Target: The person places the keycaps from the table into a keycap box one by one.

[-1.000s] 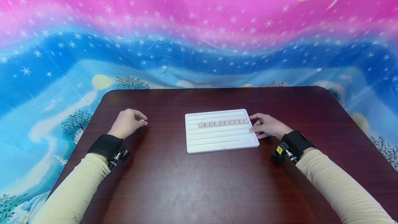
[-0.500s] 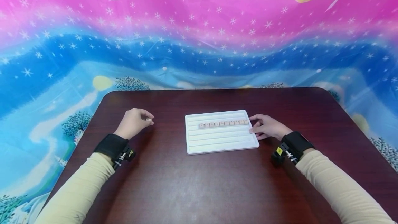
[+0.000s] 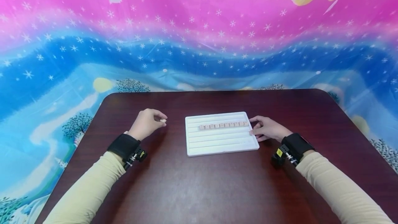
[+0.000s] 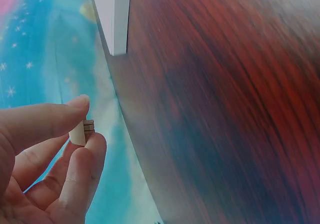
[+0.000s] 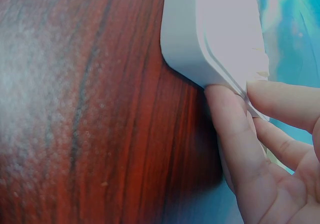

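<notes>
My left hand pinches a small cream keycap between thumb and fingertips, held above the table to the left of a white tray. In the left wrist view a brown, grooved part of it shows past the thumb. The white ridged tray lies flat, with a row of several cream keycaps along one of its upper ridges. Dark marks on them are too small to read. At the tray's right edge my right hand grips the rim; in the right wrist view its thumb is on top and a finger against the side.
The dark red-brown wooden table has rounded far corners. Behind it hangs a pink and blue cloth with snowflakes and trees. A black wrist strap with a small camera sits on each forearm.
My left hand has moved right, closer to the tray, with the keycap pinched in it. The right hand stays at the tray's edge, and the tray and its row look the same.
</notes>
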A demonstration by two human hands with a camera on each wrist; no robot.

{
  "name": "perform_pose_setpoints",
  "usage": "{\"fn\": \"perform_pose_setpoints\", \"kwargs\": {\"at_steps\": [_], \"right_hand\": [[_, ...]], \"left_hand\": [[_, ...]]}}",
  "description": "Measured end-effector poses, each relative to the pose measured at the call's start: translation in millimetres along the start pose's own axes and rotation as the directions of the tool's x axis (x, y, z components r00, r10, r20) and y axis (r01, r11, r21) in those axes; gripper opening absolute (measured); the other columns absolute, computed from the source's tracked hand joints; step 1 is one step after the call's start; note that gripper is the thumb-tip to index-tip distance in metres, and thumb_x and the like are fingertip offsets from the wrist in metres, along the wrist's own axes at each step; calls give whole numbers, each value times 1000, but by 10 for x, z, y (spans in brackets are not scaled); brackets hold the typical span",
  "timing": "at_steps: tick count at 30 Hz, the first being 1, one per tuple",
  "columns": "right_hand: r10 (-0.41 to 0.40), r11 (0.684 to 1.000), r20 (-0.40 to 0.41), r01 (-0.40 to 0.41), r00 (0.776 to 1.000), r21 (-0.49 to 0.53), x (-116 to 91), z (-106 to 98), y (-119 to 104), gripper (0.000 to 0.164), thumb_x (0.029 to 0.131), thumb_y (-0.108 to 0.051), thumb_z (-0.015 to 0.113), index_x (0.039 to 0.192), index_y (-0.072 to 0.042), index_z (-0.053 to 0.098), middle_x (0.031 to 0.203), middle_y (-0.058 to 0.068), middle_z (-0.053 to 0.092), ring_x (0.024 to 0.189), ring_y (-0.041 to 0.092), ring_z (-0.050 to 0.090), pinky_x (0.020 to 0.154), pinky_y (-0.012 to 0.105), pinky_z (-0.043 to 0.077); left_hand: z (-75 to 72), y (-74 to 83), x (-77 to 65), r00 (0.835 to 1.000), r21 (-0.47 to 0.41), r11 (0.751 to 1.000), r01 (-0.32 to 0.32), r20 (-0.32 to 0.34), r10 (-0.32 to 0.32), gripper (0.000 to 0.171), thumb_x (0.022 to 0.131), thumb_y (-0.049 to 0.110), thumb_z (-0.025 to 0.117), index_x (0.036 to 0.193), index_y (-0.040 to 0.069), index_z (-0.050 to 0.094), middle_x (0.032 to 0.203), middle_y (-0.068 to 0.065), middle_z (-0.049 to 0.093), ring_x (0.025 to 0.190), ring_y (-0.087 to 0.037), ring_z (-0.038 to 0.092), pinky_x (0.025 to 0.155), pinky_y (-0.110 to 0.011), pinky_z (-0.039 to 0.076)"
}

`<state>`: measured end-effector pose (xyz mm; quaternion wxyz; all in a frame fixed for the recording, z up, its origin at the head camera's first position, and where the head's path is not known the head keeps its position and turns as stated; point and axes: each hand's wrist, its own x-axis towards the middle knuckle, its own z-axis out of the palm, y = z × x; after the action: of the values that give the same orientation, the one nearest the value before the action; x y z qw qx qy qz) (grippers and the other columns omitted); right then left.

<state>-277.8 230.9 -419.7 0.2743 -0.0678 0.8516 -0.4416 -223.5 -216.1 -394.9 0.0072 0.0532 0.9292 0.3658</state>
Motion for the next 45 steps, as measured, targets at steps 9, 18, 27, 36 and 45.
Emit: {"fn": "perform_pose_setpoints", "kwargs": {"at_steps": [9, 18, 27, 36, 45], "right_hand": [[7, 1000, -1, -7, 1000, 4, 10, 3, 10, 69, 98, -8, 70, 152, 9, 31, 99, 16, 57, 75, 22, 62, 69, 34, 60], [-1, 1000, -3, 1, 1000, -1, 2, -5, 15, 69, 98, -8, 71, 152, 10, 31, 100, 17, 57, 76, 22, 62, 70, 35, 60], [2, 1000, 1, -2, 1000, 3, 1, -2, 12, 69, 98, -8, 70, 152, 9, 31, 101, 17, 57, 76, 22, 62, 71, 35, 60], [4, 1000, -5, -4, 1000, 5, -7, 6, 1, 68, 98, -7, 70, 152, 9, 32, 100, 16, 57, 76, 22, 62, 70, 35, 60], [7, 1000, -2, -7, 1000, 14, -20, 4, -22, 67, 98, -7, 69, 152, 9, 32, 100, 16, 57, 77, 22, 62, 71, 34, 60]], "left_hand": [[138, 145, 51, 1000, -33, 999, -6, 17, 6, 21, 91, 3, 76, 112, -2, 76, 101, -11, 75, 88, -23, 70, 82, -41, 57], [284, 296, 122, 999, -55, 998, -32, 31, 34, 21, 89, 4, 78, 110, 0, 77, 103, -9, 75, 87, -22, 68, 78, -38, 56], [443, 426, 214, 996, -36, 997, -75, 49, 77, 21, 87, 0, 79, 108, -1, 77, 99, -9, 75, 89, -21, 68, 80, -37, 56], [582, 559, 285, 993, -30, 997, -68, 93, 71, 21, 86, -1, 79, 107, 2, 78, 102, -8, 74, 89, -21, 67, 75, -33, 57], [724, 596, 334, 984, 48, 992, -117, 141, 109, 23, 82, -7, 79, 103, 3, 78, 94, -6, 74, 86, -20, 68, 78, -34, 56]]}}
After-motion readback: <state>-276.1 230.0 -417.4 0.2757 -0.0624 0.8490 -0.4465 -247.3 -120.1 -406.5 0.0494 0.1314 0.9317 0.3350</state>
